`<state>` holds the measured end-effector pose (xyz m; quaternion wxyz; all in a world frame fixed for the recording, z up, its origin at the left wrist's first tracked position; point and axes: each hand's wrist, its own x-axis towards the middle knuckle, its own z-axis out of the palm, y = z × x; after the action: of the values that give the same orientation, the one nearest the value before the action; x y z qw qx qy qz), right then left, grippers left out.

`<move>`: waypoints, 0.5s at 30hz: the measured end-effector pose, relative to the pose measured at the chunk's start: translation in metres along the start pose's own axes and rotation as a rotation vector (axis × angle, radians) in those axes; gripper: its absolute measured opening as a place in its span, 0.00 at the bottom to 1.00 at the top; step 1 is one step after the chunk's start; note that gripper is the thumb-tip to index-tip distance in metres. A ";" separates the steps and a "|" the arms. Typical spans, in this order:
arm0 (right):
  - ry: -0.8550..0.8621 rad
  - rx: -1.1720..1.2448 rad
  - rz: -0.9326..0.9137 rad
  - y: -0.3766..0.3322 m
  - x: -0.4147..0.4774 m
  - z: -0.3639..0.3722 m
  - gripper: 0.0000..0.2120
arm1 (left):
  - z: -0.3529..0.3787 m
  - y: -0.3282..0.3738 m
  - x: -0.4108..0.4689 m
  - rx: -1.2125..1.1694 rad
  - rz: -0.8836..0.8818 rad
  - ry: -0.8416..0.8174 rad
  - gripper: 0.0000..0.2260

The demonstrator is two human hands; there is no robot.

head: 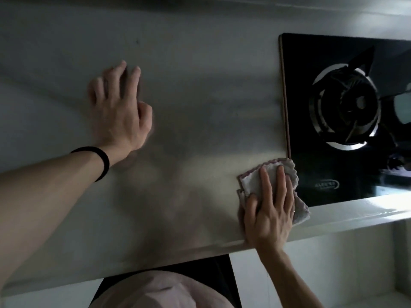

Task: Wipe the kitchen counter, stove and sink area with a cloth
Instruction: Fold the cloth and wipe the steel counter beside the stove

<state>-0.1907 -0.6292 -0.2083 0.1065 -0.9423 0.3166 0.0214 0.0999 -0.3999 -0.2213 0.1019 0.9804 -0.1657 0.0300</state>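
Head cam: risk, as I judge it: cloth (266,181) sits at stove (347,121) edge w/ one corner over the glass; a sideways push could bunch it against the raised rim, and its loose rear flap hangs near counter (189,96) front lip, may drag off. Right hand (269,210) flat on cloth, fingers spread, pressing not pinching. Left hand (120,107) fingers splayed, slightly curled, fingertips on bare counter, holds nothing. Black wristband (100,161) on left wrist.

Grey counter (200,85), glossy black stove (322,63), white cloth (253,181) edged pink, black wristband (101,161).
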 end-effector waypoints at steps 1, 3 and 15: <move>0.007 -0.003 -0.002 0.000 -0.001 0.001 0.30 | -0.001 -0.001 -0.001 0.001 0.000 -0.004 0.30; 0.006 0.007 -0.009 0.000 -0.002 0.000 0.30 | -0.004 -0.001 -0.006 0.025 -0.006 -0.023 0.30; -0.086 0.018 -0.114 0.005 0.021 -0.001 0.32 | 0.000 0.117 0.018 -0.046 -0.040 -0.247 0.31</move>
<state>-0.1771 -0.6458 -0.2103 0.1295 -0.9560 0.2578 0.0527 0.0779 -0.5136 -0.1970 0.1036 0.9772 -0.1579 -0.0969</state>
